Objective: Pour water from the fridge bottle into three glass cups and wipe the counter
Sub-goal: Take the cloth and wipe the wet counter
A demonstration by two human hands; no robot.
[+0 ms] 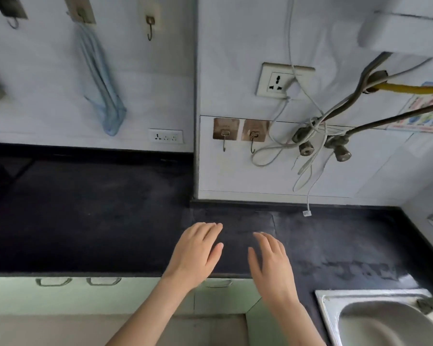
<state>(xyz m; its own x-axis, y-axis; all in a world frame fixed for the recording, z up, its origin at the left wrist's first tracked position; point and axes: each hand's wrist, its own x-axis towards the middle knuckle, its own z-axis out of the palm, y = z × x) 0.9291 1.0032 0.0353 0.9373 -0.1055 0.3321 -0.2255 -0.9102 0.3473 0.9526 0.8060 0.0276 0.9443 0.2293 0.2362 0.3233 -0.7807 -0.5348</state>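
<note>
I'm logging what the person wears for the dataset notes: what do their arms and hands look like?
Both forearms are bare as far as the frame shows, with no sleeves in view. The left hand and right hand have no gloves, and no rings, watch or bracelets show. The fingernails look short and unpainted. No markings are visible.

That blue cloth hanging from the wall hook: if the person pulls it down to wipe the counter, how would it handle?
The blue cloth hangs in long soft folds from its hook, so it is probably floppy and light and would bunch in the hand. It looks thin, so likely easy to lift off. Both hands are open over the counter.
</note>
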